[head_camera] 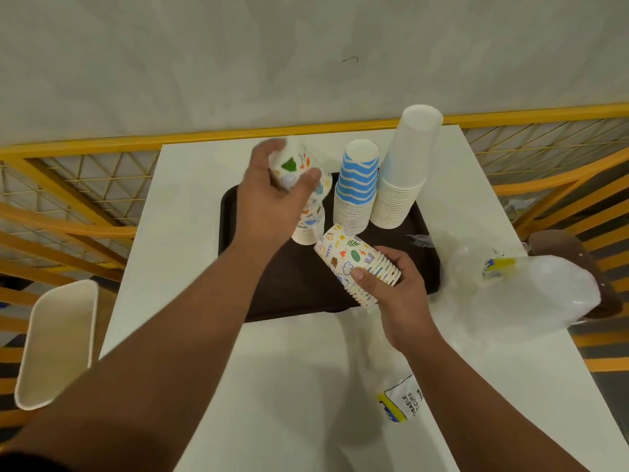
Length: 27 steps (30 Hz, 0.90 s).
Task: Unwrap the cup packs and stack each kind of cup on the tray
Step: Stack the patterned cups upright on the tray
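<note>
Left hand (272, 195) clamped on patterned cups (292, 168) above tray stack (308, 226); right hand (388, 284) gripping short nested patterned stack (354, 264) over tray (231, 212). Probably light, easily crushed paper: best held around the sides, gently.

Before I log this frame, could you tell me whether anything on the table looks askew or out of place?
The tall plain white stack leans right on the tray. Empty plastic wrappers lie loose on the table beside it. Nothing looks spilled or damaged.
</note>
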Motion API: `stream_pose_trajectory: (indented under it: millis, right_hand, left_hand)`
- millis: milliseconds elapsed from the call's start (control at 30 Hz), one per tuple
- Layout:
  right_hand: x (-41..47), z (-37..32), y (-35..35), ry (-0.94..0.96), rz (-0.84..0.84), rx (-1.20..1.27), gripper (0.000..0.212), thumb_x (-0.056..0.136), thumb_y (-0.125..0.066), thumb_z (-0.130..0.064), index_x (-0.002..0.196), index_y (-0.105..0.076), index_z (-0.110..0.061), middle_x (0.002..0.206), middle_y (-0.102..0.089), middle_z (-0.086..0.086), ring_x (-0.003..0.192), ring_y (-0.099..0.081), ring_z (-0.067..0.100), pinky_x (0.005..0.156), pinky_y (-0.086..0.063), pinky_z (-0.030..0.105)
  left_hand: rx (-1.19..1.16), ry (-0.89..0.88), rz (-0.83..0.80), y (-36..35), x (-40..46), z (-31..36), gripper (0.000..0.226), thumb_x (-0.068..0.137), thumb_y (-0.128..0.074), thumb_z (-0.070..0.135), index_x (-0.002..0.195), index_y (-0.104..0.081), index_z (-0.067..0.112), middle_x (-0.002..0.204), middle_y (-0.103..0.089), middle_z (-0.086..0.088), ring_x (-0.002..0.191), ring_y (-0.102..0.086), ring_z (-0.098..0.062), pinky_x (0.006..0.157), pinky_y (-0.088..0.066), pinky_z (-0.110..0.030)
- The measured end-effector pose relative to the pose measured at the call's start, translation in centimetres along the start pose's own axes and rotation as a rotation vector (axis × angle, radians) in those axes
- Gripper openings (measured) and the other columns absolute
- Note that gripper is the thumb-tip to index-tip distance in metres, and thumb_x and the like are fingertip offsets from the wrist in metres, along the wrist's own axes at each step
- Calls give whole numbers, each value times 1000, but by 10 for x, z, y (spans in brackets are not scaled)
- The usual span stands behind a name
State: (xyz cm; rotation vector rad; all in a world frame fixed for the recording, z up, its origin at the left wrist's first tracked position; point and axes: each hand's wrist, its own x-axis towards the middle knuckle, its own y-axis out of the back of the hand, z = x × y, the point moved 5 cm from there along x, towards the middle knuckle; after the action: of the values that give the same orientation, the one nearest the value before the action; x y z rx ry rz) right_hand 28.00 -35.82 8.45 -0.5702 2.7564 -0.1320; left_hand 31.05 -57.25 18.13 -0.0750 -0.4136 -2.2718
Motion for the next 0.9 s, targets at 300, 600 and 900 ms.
stream_pose_trajectory:
  millis: [300,600,900]
  right_hand:
    - [2,4,12,-33,2,-34,68,48,-84,-39,111,-59,-27,117,-67,2,106,-68,21,81,-59,40]
    - [3,1,13,-28,4,-32,76,46,-86,-44,115,-58,-25,118,-67,3,106,-68,21,82,-59,39]
    - [6,-7,-9,17,-36,24,64,56,-93,-25,110,-60,-22,110,-70,5,102,-70,24,82,-59,42]
  left_hand:
    - [372,-61,-158,-32,25,-46,60,84,-72,37,137,-44,27,134,-51,0,115,-55,-17,95,-52,-39]
    - [370,2,-132,-31,10,-55,58,90,-63,43,141,-42,25,142,-48,0,126,-49,-18,101,-48,-38]
    - [25,224,-12,-28,-60,-49,43,83,-67,52,115,-53,26,112,-59,9,101,-60,6,80,-54,-17]
